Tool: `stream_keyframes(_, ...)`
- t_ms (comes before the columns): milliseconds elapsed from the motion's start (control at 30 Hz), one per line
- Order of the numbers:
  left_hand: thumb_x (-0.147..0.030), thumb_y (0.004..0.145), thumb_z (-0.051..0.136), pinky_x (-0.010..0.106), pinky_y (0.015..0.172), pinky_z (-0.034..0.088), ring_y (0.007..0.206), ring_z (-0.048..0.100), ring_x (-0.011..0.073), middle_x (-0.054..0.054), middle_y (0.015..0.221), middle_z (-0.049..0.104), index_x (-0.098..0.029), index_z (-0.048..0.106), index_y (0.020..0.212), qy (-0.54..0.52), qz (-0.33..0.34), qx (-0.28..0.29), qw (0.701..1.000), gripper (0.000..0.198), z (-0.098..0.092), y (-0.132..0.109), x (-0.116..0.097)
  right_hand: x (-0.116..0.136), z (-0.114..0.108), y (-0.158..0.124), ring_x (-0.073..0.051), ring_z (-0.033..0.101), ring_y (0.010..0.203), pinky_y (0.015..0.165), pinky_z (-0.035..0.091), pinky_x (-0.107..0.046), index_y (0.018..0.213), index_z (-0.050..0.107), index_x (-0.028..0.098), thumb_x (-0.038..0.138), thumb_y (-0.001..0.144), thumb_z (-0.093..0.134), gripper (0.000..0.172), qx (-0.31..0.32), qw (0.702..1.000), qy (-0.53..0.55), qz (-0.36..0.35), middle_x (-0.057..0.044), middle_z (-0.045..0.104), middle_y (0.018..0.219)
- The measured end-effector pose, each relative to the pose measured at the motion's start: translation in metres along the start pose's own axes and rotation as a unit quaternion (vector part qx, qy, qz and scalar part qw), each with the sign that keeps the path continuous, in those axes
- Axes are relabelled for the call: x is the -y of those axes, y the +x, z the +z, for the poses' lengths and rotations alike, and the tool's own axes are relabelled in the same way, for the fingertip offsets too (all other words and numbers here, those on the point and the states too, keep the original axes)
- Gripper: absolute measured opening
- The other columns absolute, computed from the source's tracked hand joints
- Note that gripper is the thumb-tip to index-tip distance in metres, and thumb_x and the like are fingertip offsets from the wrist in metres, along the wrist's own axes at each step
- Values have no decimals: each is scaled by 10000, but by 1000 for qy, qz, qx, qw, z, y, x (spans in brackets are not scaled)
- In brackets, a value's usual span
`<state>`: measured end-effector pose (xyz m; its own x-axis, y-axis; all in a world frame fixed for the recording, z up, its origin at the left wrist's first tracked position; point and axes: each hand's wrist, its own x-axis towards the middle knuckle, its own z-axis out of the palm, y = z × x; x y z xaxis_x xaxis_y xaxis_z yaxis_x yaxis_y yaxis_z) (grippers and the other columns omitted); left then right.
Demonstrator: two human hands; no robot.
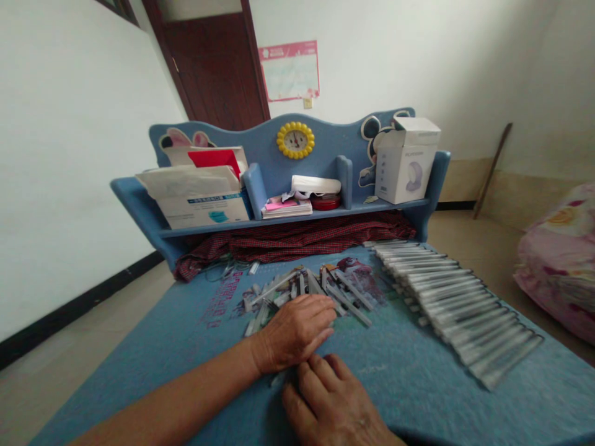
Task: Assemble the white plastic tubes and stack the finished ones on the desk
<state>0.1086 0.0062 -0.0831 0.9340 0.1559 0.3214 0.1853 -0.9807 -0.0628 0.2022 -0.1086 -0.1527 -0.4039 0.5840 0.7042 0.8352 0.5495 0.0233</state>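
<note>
Fingers of both hands were bent and met above the blue table (413, 396). Left hand (297, 331) lay palm down, partly curled, its fingertips over the near edge of a heap of loose strips (346, 303); right hand (337, 406) was curled just below, nearly touching or touching it. Whether either gripped anything could not be told: palms hidden. A thin pale sliver (279, 379) showed beneath the left hand, mostly covered; unclear if held. Right forearm was cut off by the lower edge.

The heap lay mid-table, in front of the shelf unit (253, 142); strips overlapped, part was screened by the left hand, and printing on the tabletop blurred its outline. To its right, slender clear-sleeved pieces (460, 303) lay side by side in a long row, dark at their far-right ends; layers underneath hard to make out.

Counts: two hands. Strips and sleeved pieces, many of each, too overlapped to number. Shelf had two dividers, three bays; one mask carton (186, 214), one white box (402, 167), one red tin (325, 202) partly covered, one yellow-rimmed clock (295, 141). Two cartoon cutouts, both partly hidden. One bunched plaid cloth (279, 241) below.
</note>
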Motion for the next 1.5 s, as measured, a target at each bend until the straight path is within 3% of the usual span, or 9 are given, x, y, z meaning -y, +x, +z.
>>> stream_keyframes(267,-208,873,470,361,963,425,1124,523,213,102,1128,621,-143,554,1074,29,0,-8,1000,227,-9,-1,6,-10,15,-5,-217,624,815,701,497,-342,885,558,180,327,898,447,184,-125,991,-55,-12,-72,673,876)
stream_keyframes(333,-201,871,471,358,958,432,1112,533,213,104,1120,625,-145,551,1077,33,13,-13,999,228,-11,4,7,-24,6,-10,-202,635,774,687,497,-332,882,557,189,264,903,424,154,-162,984,-65,-29,-58,679,831)
stream_keyframes(433,-205,872,468,352,955,431,1090,545,210,111,1109,625,-143,545,1066,26,34,-28,999,218,-16,22,6,-56,-33,-24,-191,642,782,723,493,-334,897,581,196,184,900,368,213,-191,977,-86,-28,-45,692,822)
stream_keyframes(600,-265,868,479,349,922,432,1050,550,211,95,1078,619,-168,553,1024,-16,26,-5,1000,198,-21,75,6,-117,-124,-72,-200,627,933,773,484,-311,1039,606,180,60,790,390,351,-33,972,-228,-43,-91,689,984)
stream_keyframes(767,-365,833,511,308,849,448,972,587,216,81,1030,633,-184,589,995,-35,-98,88,991,255,-6,140,18,-157,-168,-119,-253,623,959,696,509,-346,1109,604,180,98,708,402,456,56,928,-365,-45,-130,664,1067)
stream_keyframes(900,-444,832,456,321,780,471,958,615,267,134,1007,662,-152,629,977,-26,-165,125,978,369,17,192,37,-170,-178,-125,-250,635,937,668,518,-345,1128,609,176,92,656,422,515,84,917,-385,-61,-121,672,1067)
stream_keyframes(1133,-652,810,288,285,792,464,1068,580,278,183,1103,642,-110,656,1018,-32,-264,161,950,688,49,261,59,-178,-186,-98,-219,592,1032,734,503,-327,1276,509,189,41,701,396,604,111,935,-330,-75,-73,634,1165)
stream_keyframes(1367,-755,744,227,339,864,443,1153,513,320,213,1226,562,-81,614,1137,-42,-303,201,931,871,58,287,58,-186,-178,-80,-208,550,1103,777,495,-330,1381,363,196,-25,679,334,737,102,951,-287,-44,-70,576,1249)
stream_keyframes(1500,-766,732,237,353,893,430,1154,512,318,200,1223,569,-95,618,1140,-40,-309,217,925,872,61,292,54,-192,-172,-75,-248,528,1135,805,490,-378,1359,403,159,-1,572,375,803,127,950,-284,-38,-114,549,1273)
